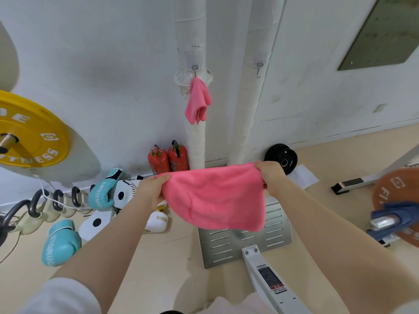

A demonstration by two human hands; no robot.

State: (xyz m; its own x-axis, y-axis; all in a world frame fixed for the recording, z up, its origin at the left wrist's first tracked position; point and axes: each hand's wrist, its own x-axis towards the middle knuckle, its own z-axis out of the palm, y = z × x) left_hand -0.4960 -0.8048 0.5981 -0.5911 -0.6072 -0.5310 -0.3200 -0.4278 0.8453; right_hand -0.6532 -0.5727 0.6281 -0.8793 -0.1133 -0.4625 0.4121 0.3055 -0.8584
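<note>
A pink cloth (215, 198) hangs spread out in front of me, held by its two upper corners. My left hand (150, 191) pinches the left corner and my right hand (271, 176) grips the right corner. A second pink cloth (197, 102) hangs bunched from a small hook (195, 68) on the left white wrapped pipe (196, 141) against the wall. The right pipe (249, 105) carries a bare hook (259, 68).
Two red fire extinguishers (169, 160) stand by the pipes. Teal boxing gloves (60, 242), white pads and kettlebells (36, 206) lie at left under a yellow weight plate (29, 130). A metal footplate (244, 241), a black plate (281, 158) and an orange barbell plate (399, 200) lie right.
</note>
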